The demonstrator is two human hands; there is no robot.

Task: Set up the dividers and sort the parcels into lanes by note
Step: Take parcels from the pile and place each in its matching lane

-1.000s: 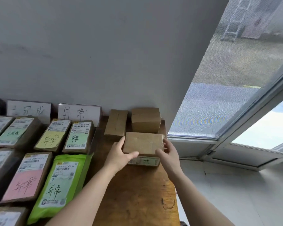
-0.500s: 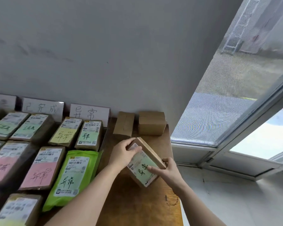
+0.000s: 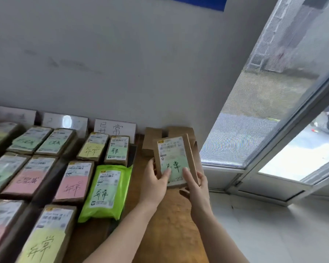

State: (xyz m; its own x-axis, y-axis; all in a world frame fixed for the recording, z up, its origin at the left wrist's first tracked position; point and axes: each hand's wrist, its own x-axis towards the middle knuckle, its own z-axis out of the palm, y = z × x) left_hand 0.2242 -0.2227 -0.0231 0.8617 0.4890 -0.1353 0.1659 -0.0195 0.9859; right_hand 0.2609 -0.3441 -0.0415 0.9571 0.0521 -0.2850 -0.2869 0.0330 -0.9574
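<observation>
My left hand [image 3: 154, 184] and right hand [image 3: 197, 184] curl their fingers round one green-noted parcel [image 3: 172, 154]; two plain boxes [image 3: 151, 138] occupy the counter's [image 3: 171, 234] far-right corner.

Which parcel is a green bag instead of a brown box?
The bright green bag in the rightmost lane. Every other parcel is a brown cardboard box.
</observation>
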